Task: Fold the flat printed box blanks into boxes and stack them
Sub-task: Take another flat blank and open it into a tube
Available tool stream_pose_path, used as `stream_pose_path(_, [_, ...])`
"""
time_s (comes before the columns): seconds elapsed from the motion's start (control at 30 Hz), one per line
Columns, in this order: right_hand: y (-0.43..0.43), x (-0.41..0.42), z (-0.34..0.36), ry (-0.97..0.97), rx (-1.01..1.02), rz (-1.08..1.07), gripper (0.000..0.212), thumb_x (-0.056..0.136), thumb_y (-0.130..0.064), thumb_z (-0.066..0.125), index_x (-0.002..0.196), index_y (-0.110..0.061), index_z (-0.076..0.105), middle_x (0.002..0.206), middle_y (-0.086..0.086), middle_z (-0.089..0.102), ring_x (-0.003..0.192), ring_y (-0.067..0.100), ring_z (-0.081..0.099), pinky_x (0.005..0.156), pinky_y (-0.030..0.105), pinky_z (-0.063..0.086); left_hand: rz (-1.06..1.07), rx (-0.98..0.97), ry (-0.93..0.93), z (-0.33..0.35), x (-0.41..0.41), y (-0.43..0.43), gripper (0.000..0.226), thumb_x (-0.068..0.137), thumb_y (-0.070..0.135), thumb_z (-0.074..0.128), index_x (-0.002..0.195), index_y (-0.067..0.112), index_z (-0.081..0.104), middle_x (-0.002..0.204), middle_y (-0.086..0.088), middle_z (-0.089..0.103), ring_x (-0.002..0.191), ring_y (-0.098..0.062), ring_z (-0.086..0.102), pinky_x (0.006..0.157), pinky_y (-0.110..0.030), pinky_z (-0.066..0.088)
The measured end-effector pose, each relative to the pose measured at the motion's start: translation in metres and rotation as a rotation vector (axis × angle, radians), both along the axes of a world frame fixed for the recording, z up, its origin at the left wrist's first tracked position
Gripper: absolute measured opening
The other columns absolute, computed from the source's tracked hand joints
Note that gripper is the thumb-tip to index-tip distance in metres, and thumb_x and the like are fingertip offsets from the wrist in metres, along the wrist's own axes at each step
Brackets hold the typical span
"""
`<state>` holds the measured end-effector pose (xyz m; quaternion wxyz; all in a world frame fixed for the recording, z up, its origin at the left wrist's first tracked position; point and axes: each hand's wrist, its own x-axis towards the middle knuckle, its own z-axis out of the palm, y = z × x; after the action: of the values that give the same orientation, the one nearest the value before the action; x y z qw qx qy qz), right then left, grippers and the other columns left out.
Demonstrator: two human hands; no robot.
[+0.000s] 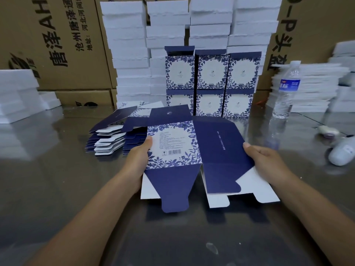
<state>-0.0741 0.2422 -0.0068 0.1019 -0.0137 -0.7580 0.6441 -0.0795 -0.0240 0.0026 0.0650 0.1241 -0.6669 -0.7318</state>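
Flat box blank, navy card w/ blue leaf print, is held over the shiny steel table. Left hand pinches its left edge, right hand grips the right edge. Pile of blanks lies behind-left. Folded boxes stand 2 high, top flaps up, insides hidden.

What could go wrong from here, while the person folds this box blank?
1. The left hand and right hand grip the box blank only at its side edges; the loose lower flaps might crease or catch on the table.
2. The folded boxes stand two high; adding one carelessly might topple them, and the water bottle near them could be knocked over.
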Motion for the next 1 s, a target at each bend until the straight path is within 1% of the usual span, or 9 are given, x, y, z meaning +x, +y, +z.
stream_pose_path(0.07, [0.0004, -0.0009, -0.0001, 0.004, -0.012, -0.022, 0.036, 0.097, -0.026, 0.049, 0.072, -0.011, 0.069, 0.053, -0.007, 0.067, 0.044, 0.004, 0.06, 0.042, 0.012, 0.045, -0.035, -0.009, 0.005, 0.0001, -0.0008, 0.0009, 0.039, 0.094, 0.049, 0.048, 0.087, 0.015, 0.066, 0.073, 0.001, 0.073, 0.064, -0.013, 0.07, 0.056, -0.023, 0.056])
stream_pose_path(0.13, [0.0004, -0.0005, -0.0002, 0.004, -0.052, -0.044, 0.035, 0.097, -0.026, 0.049, 0.071, -0.012, 0.068, 0.053, -0.007, 0.067, 0.043, 0.005, 0.06, 0.04, 0.013, 0.045, -0.048, -0.089, 0.026, -0.002, -0.002, 0.0018, 0.04, 0.095, 0.049, 0.046, 0.089, 0.016, 0.068, 0.092, -0.004, 0.072, 0.083, -0.022, 0.069, 0.077, -0.034, 0.053])
stream_pose_path(0.2, [-0.0001, 0.0002, 0.0002, -0.004, -0.08, -0.052, 0.034, 0.097, -0.027, 0.05, 0.071, -0.015, 0.068, 0.055, -0.006, 0.068, 0.044, 0.006, 0.061, 0.04, 0.014, 0.046, -0.056, -0.134, 0.059, -0.0062, -0.0027, 0.0018, 0.037, 0.098, 0.042, 0.044, 0.081, 0.02, 0.068, 0.087, 0.001, 0.072, 0.076, -0.016, 0.068, 0.071, -0.027, 0.051])
stream_pose_path(0.33, [-0.0022, 0.0001, 0.0009, -0.045, -0.101, 0.004, 0.035, 0.096, -0.034, 0.051, 0.076, -0.015, 0.072, 0.073, 0.002, 0.074, 0.058, 0.015, 0.069, 0.061, 0.028, 0.055, -0.048, -0.058, 0.072, -0.0073, -0.0029, -0.0014, 0.031, 0.099, 0.035, 0.046, 0.081, 0.018, 0.066, 0.058, 0.012, 0.069, 0.048, -0.004, 0.065, 0.04, -0.013, 0.045])
stream_pose_path(0.53, [-0.0013, 0.0041, 0.0026, -0.099, -0.013, 0.101, 0.042, 0.096, -0.035, 0.049, 0.073, -0.006, 0.069, 0.063, 0.009, 0.07, 0.045, 0.017, 0.062, 0.04, 0.018, 0.045, -0.006, 0.022, 0.066, -0.0048, -0.0043, -0.0047, 0.031, 0.098, 0.035, 0.047, 0.082, 0.017, 0.065, 0.057, 0.008, 0.068, 0.043, -0.008, 0.063, 0.037, -0.015, 0.044])
stream_pose_path(0.6, [-0.0009, 0.0042, 0.0013, -0.075, -0.012, 0.085, 0.041, 0.096, -0.032, 0.049, 0.072, -0.006, 0.068, 0.062, 0.008, 0.069, 0.044, 0.016, 0.06, 0.04, 0.017, 0.044, -0.033, 0.036, 0.06, -0.0063, -0.0039, -0.0048, 0.032, 0.098, 0.04, 0.047, 0.083, 0.019, 0.066, 0.059, 0.008, 0.07, 0.049, -0.009, 0.066, 0.042, -0.018, 0.049])
stream_pose_path(0.77, [0.0007, 0.0036, 0.0019, -0.067, -0.07, 0.036, 0.039, 0.097, -0.032, 0.048, 0.07, -0.009, 0.066, 0.059, 0.006, 0.068, 0.042, 0.014, 0.059, 0.037, 0.016, 0.041, -0.055, 0.053, 0.1, -0.001, -0.0015, -0.0007, 0.035, 0.093, 0.048, 0.051, 0.092, 0.02, 0.071, 0.091, -0.003, 0.075, 0.089, -0.025, 0.069, 0.092, -0.042, 0.05])
stream_pose_path(0.9, [0.0016, 0.0031, 0.0027, -0.074, -0.061, 0.014, 0.038, 0.097, -0.034, 0.047, 0.078, -0.008, 0.067, 0.068, 0.009, 0.068, 0.048, 0.017, 0.06, 0.04, 0.018, 0.044, -0.089, -0.086, 0.175, -0.0057, -0.0013, -0.002, 0.036, 0.096, 0.039, 0.048, 0.077, 0.02, 0.073, 0.078, 0.005, 0.075, 0.069, -0.01, 0.071, 0.075, -0.031, 0.049])
stream_pose_path(1.0, [-0.001, 0.004, 0.0044, -0.076, -0.092, 0.005, 0.039, 0.096, -0.036, 0.048, 0.077, -0.008, 0.068, 0.064, 0.007, 0.07, 0.046, 0.017, 0.062, 0.038, 0.019, 0.044, -0.107, -0.074, 0.17, -0.0084, -0.0032, -0.0057, 0.033, 0.097, 0.038, 0.048, 0.084, 0.02, 0.072, 0.08, 0.005, 0.075, 0.07, -0.01, 0.071, 0.075, -0.031, 0.05])
